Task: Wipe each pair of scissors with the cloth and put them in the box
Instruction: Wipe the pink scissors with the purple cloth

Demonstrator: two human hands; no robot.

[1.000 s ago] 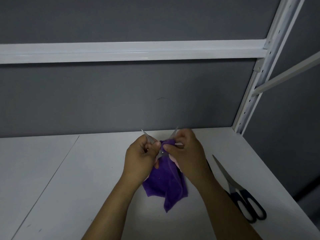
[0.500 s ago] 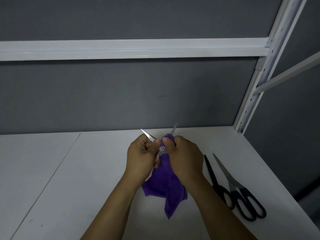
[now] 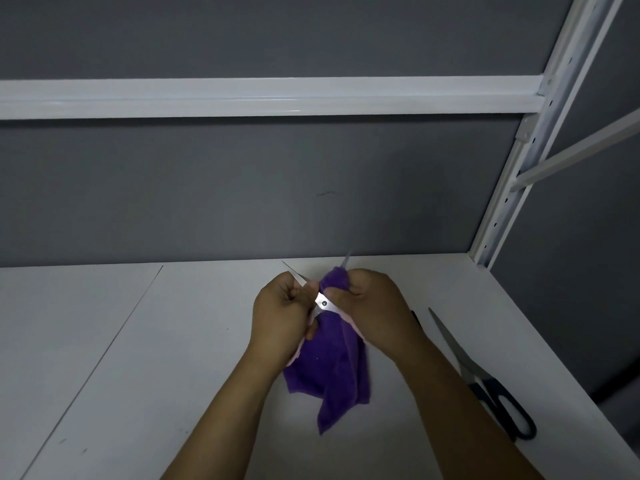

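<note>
mostly white shelf (image 3: 138, 358), grey wall (image 3: 242, 188) behind; left hand (image 3: 277, 317) grips scissors (image 3: 323, 303), right hand (image 3: 377, 306) pinches cloth (image 3: 329, 368) (purple).

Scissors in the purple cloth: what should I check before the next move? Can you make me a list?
1. Steady hold: the left hand grips the pink-handled scissors. Ok.
2. Blade covered for wiping: the right hand pinches the purple cloth round one blade. Ok.
3. Both blades wiped: the other blade is bare. Cannot tell.
4. Sharp tips point away from the person. Ok.
5. Box ready: none in view. Cannot tell.
6. Next pair handy: the black-handled scissors lie on the table beside the right arm. Ok.
</note>
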